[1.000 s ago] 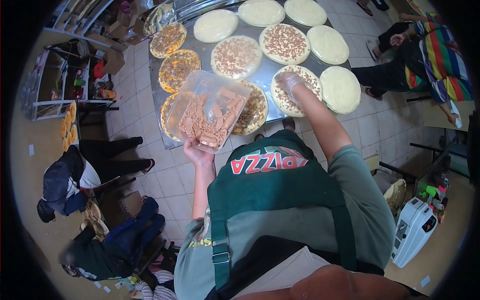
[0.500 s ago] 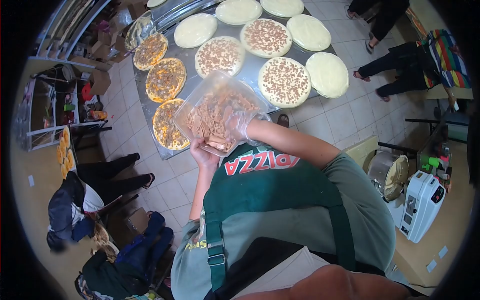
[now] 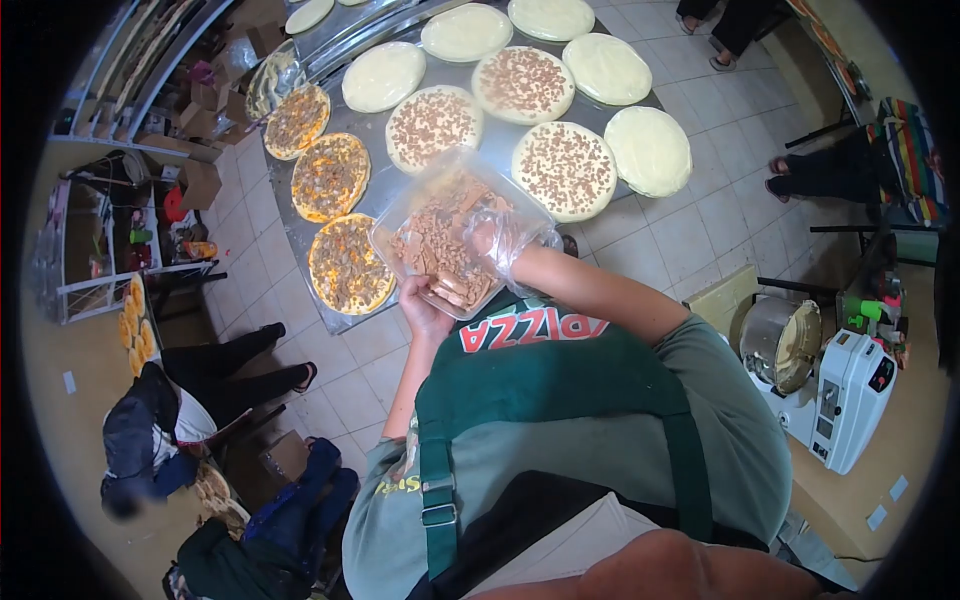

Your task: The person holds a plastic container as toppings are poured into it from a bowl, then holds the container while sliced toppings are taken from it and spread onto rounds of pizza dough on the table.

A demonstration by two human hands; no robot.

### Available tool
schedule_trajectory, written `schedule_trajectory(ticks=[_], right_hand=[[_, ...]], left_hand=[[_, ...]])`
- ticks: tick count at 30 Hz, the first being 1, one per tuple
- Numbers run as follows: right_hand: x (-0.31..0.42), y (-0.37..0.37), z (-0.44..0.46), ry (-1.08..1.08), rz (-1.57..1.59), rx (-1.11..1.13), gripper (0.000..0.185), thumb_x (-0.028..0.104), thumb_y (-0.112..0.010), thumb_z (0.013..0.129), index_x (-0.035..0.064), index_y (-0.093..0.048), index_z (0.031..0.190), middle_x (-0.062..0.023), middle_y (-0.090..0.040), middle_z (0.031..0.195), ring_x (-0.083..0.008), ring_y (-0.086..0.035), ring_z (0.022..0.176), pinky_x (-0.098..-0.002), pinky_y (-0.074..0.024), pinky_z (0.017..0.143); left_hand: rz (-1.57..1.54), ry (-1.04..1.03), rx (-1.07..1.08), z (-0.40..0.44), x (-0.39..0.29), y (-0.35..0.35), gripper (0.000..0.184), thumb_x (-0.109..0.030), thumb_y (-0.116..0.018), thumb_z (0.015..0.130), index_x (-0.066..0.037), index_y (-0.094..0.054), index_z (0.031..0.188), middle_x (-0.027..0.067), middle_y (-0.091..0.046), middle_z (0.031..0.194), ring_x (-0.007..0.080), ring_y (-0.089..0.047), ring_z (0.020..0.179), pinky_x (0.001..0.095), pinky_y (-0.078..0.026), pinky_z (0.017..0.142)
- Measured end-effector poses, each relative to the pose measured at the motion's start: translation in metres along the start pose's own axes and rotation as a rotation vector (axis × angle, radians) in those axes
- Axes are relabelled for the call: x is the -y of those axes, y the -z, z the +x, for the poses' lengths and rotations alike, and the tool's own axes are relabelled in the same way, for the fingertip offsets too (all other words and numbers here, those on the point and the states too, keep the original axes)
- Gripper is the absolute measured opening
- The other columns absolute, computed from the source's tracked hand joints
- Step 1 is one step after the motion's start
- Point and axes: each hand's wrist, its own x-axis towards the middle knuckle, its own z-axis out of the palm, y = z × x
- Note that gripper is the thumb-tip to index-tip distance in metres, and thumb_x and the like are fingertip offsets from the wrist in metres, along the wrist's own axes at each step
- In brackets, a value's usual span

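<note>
My left hand (image 3: 426, 312) grips the near left rim of a clear plastic tub (image 3: 391, 213), thumb over the edge. Brown chopped meat (image 3: 440, 238) lies in the tub, with larger chunks near the rim. My right hand (image 3: 492, 243), in a clear plastic glove, is inside the tub with its fingers curled in among the pieces; the fingertips are partly hidden. Beyond the tub, rounds topped with brown bits (image 3: 565, 170) and plain cream-coated rounds (image 3: 648, 152) lie on a metal table (image 3: 455, 80). Pizzas with orange and brown topping (image 3: 350, 265) line its left side.
At the right stands a mixer with a metal bowl (image 3: 780, 345) beside a white machine (image 3: 853, 400). Two people sit or bend at the lower left, near trays of food (image 3: 137, 325). A person in striped clothing (image 3: 905, 160) stands at the right. Shelving (image 3: 110, 235) is at the left.
The tub and both hands have shifted slightly right in view. My right hand has curled more within the meat. The person in striped clothing has moved farther right.
</note>
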Motion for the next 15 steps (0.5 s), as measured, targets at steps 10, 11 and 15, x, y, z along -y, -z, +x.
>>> schedule_trajectory(ticks=[10,11,15], right_hand=[[0.003,-0.020,-0.008,0.133,0.058,0.530,0.021,0.017,-0.060,0.062,0.0067,-0.062,0.081,-0.0142,-0.060,0.077,-0.0282,-0.058,0.075,-0.0362,-0.0452,0.068],[0.003,-0.017,-0.008,0.133,0.047,0.590,0.022,0.013,-0.060,0.062,0.0067,-0.063,0.082,-0.0137,-0.061,0.077,-0.0277,-0.058,0.076,-0.0347,-0.0451,0.069],[-0.014,-0.019,-0.011,0.044,0.354,0.493,0.021,0.013,-0.059,0.063,0.0086,-0.063,0.083,-0.0117,-0.061,0.078,-0.0260,-0.059,0.074,-0.0331,-0.0455,0.066]], left_hand=[[0.001,0.123,0.108,0.004,0.011,0.010,0.049,-0.007,-0.039,0.062,-0.003,-0.037,0.111,0.0130,-0.048,0.103,0.0267,-0.048,0.094,0.0389,-0.041,0.082],[0.002,0.123,0.107,0.007,0.014,0.014,0.049,-0.007,-0.039,0.062,-0.003,-0.037,0.111,0.0130,-0.048,0.103,0.0267,-0.048,0.094,0.0389,-0.041,0.082],[-0.001,0.074,0.126,0.011,0.013,0.015,0.059,-0.004,-0.037,0.061,-0.007,-0.032,0.119,0.0132,-0.041,0.114,0.0274,-0.043,0.102,0.0387,-0.038,0.087]])
